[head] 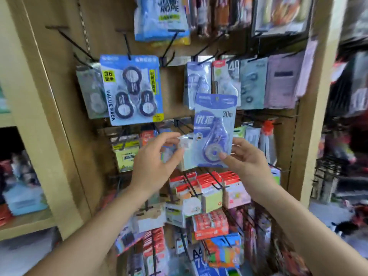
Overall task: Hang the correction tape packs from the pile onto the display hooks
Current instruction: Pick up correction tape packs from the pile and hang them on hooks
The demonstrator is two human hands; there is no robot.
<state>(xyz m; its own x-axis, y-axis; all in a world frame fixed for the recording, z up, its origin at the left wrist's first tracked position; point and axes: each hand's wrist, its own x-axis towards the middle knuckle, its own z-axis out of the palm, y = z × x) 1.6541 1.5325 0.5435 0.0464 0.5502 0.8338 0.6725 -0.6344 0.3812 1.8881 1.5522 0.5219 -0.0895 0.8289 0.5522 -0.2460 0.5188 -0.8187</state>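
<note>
My right hand (247, 162) pinches the lower right corner of a blue correction tape pack (214, 126) marked 30m and holds it upright in front of the display board. My left hand (157, 156) is raised just left of the pack, fingers curled around a small clear piece (183, 143); what that piece is I cannot make out. Behind the held pack's top edge hang more blue correction tape packs (197, 84) on a black hook (205, 58). A large blue value pack (131, 90) with three tapes hangs at the left.
Black wire hooks (169, 46) jut out from the brown board, some bare. Below my hands hang red-topped sticky note packs (211, 188) and other stationery. Grey and purple packs (278, 80) hang to the right. A wooden shelf frame (39, 116) stands at the left.
</note>
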